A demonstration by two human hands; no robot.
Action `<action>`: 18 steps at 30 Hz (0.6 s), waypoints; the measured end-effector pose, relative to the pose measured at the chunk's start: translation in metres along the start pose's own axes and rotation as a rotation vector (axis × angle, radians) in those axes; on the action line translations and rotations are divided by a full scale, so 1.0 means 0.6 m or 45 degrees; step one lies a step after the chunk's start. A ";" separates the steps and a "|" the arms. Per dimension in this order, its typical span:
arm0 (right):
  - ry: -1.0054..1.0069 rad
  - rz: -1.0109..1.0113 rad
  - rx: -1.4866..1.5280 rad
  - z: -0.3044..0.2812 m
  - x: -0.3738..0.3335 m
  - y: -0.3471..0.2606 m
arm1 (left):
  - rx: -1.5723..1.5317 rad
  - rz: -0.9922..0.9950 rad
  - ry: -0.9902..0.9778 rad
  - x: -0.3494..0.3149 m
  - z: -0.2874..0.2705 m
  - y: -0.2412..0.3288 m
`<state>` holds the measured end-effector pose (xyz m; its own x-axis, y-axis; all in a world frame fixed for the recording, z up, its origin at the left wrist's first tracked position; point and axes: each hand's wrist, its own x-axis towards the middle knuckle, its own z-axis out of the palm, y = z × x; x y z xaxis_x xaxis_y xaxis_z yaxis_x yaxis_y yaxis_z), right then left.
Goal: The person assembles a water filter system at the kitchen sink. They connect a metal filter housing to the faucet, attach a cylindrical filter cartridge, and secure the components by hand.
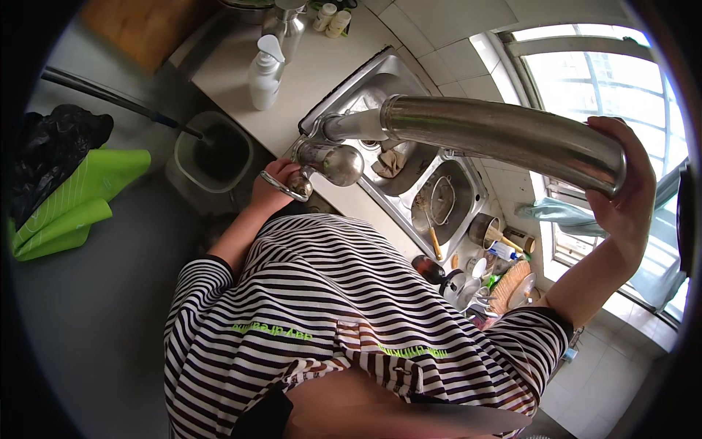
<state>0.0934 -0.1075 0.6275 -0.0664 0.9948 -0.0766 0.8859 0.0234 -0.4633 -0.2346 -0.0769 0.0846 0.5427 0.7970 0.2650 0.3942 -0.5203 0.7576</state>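
Note:
A long stainless-steel cylinder, seemingly a flask (504, 135), lies nearly level above the double-bowl sink (479, 192). My right hand (625, 172) is closed round its far right end, with the thumb underneath. A pale collar (363, 124) shows at its left end, close to a small metal fitting over the sink's edge. Near the counter's front, my left hand (281, 183) has its fingers wrapped round a metal loop handle (287, 186). Beside that handle is a shiny metal piece with a rounded end (344, 164); how these parts join cannot be made out. A brown cloth (390, 163) lies in the left bowl.
A white pump bottle (265, 73) and a steel bottle (289, 29) stand on the counter. Below the front edge is a bin (212, 154). Right of the sink are a pot (483, 230), a woven basket (510, 287) and crowded dishes. Behind the flask is a window (599, 80).

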 end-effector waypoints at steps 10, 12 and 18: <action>-0.224 -0.028 -0.172 0.124 0.124 -0.080 | -0.086 -0.070 -0.044 0.006 -0.024 0.011; -0.266 0.004 -0.139 0.162 0.144 -0.083 | -0.096 -0.081 -0.058 0.007 -0.027 0.010; -0.441 -0.027 -0.183 0.258 0.169 -0.030 | -0.156 -0.049 -0.071 0.009 -0.028 0.001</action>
<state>-0.0004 -0.0222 0.4911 -0.2148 0.9024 -0.3735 0.9364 0.0816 -0.3414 -0.2437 -0.0676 0.0968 0.5707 0.7956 0.2033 0.3241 -0.4457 0.8345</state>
